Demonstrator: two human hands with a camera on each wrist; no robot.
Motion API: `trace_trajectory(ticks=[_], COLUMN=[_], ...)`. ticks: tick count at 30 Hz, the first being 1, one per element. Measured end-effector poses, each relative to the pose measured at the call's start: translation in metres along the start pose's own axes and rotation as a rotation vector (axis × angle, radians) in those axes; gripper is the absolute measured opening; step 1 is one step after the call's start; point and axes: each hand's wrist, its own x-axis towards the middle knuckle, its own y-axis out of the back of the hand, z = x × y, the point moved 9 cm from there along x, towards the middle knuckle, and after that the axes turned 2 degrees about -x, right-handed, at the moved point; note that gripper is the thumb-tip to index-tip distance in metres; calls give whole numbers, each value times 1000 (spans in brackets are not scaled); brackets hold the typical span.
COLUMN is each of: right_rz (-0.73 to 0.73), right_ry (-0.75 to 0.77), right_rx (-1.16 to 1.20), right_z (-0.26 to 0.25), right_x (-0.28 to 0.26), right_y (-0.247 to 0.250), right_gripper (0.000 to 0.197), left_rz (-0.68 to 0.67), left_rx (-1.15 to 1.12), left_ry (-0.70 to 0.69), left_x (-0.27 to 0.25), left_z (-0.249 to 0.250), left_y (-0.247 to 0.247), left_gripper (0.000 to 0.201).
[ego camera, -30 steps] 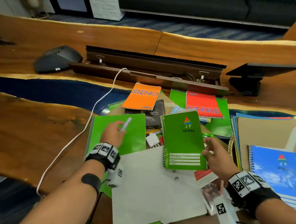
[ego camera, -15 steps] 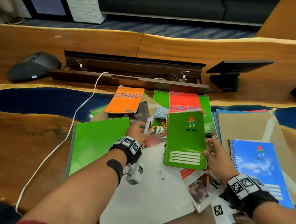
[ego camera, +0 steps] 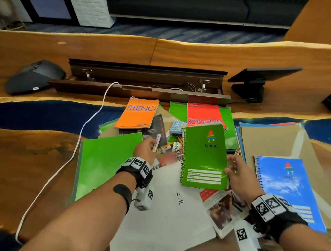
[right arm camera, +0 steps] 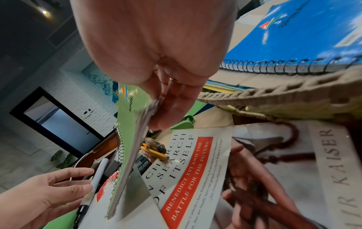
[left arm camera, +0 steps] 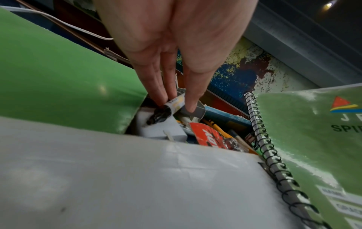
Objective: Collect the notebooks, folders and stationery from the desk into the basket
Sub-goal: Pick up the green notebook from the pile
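Note:
My left hand (ego camera: pixel 154 146) pinches a white marker (ego camera: pixel 156 142) over a heap of pens and small stationery (ego camera: pixel 170 148) in the middle of the desk. The left wrist view shows the fingertips (left arm camera: pixel 188 106) closed on the marker (left arm camera: pixel 172 106), black tip down. My right hand (ego camera: pixel 231 165) grips the right edge of a green spiral notebook (ego camera: pixel 204 156), tilted up above a white folder (ego camera: pixel 161 210). From the right wrist, the fingers (right arm camera: pixel 172 108) clamp the notebook (right arm camera: pixel 133 124) edge-on. A wicker basket rim (right arm camera: pixel 254 93) shows beside it, mostly covered.
A green folder (ego camera: pixel 103 163) lies left, orange (ego camera: pixel 139 112) and red (ego camera: pixel 204 115) STENO pads behind. A blue spiral notebook (ego camera: pixel 285 185) rests on a brown folder (ego camera: pixel 271 140) at right. A white cable (ego camera: pixel 76 146), a conference phone (ego camera: pixel 33 74) and a screen stand (ego camera: pixel 253 81) stand further off.
My left hand has carried the marker right, from over the green folder to the stationery heap. The right hand still holds the green notebook.

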Motion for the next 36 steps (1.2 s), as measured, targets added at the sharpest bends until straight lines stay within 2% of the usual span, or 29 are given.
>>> trace_trajectory(ticks=[7, 11, 15, 19, 23, 29, 32, 36], right_rz=[1, -10, -18, -33, -32, -5, 35, 80], right_ry=[-11, -15, -15, -10, -23, -8, 5, 37], right_rx=[-13, 3, 16, 31, 54, 86, 58, 8], right_z=[12, 9, 10, 13, 15, 6, 7, 11], right_x=[9, 8, 8, 9, 8, 1, -1, 0], right_y=[-4, -4, -5, -10, -11, -2, 5, 18], right_gripper=[30, 29, 30, 31, 31, 28, 28, 29], left_rz=[36, 54, 61, 125, 181, 68, 39, 0], left_rx=[86, 115, -16, -160, -187, -20, 12, -5], left_ry=[-42, -5, 39, 5, -34, 39, 60, -65], left_x=[-1, -2, -4, -3, 1, 4, 2, -6], left_z=[3, -5, -7, 12, 26, 13, 16, 47], left_y=[10, 14, 12, 14, 17, -3, -4, -11], left_gripper=[36, 30, 29, 31, 30, 32, 25, 18])
